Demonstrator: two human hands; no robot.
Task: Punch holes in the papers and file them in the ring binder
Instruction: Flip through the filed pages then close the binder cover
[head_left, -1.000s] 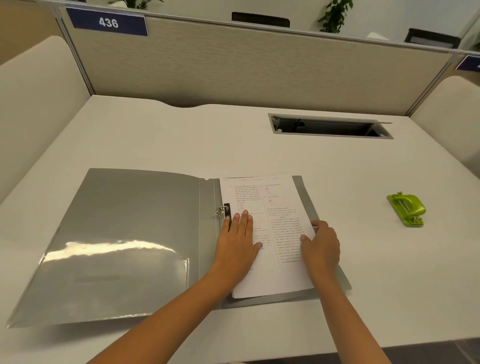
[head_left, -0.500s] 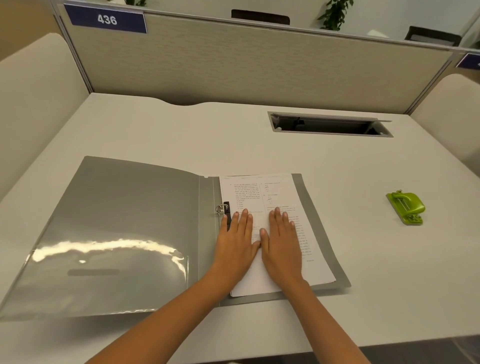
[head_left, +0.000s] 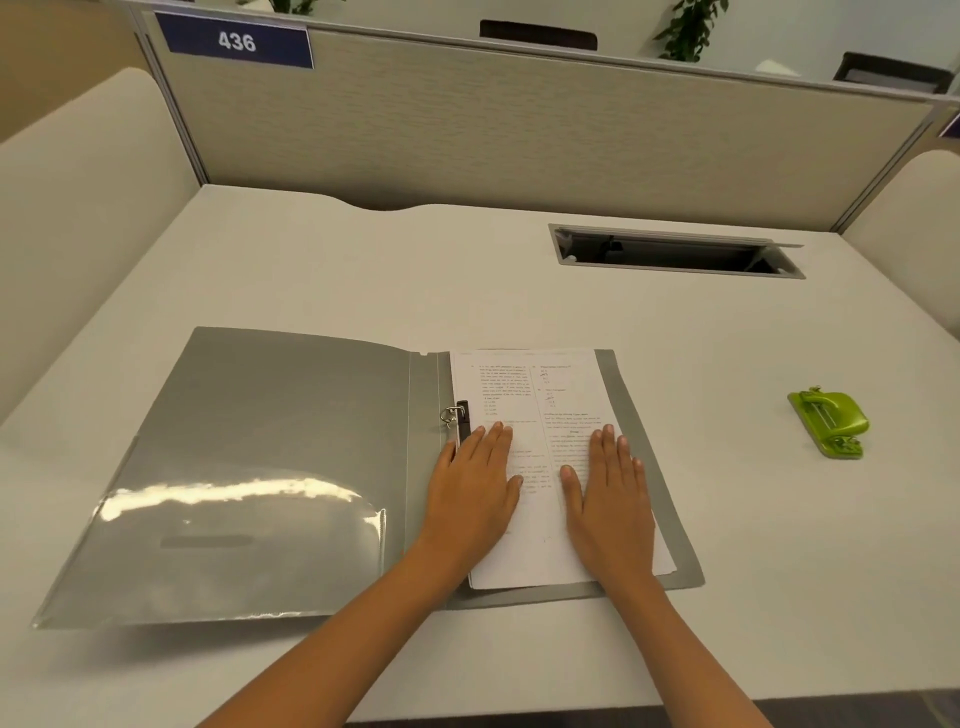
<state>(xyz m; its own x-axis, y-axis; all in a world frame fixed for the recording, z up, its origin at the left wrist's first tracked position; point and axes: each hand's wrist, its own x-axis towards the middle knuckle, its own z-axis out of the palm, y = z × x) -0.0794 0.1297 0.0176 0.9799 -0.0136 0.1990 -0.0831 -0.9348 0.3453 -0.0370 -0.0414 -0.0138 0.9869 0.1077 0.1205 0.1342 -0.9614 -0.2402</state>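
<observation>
A grey ring binder (head_left: 260, 457) lies open on the white desk, its front cover spread to the left. Printed papers (head_left: 524, 395) lie on its right half, beside the metal ring (head_left: 451, 417) at the spine. My left hand (head_left: 475, 480) presses flat on the left part of the papers, its fingers straight, next to the ring. My right hand (head_left: 610, 488) presses flat on the right part of the same papers. The lower ring, if any, is hidden under my left hand. A green hole punch (head_left: 830, 422) sits on the desk to the right, apart from both hands.
A rectangular cable slot (head_left: 675, 252) is cut into the desk (head_left: 363, 270) at the back right. A beige partition (head_left: 519, 135) with a blue "436" label (head_left: 236, 40) closes the far side, with padded side panels left and right.
My right hand left the papers' right edge, laid itself flat beside the left hand, then slid rightwards across the sheet. The left hand has stayed in place.
</observation>
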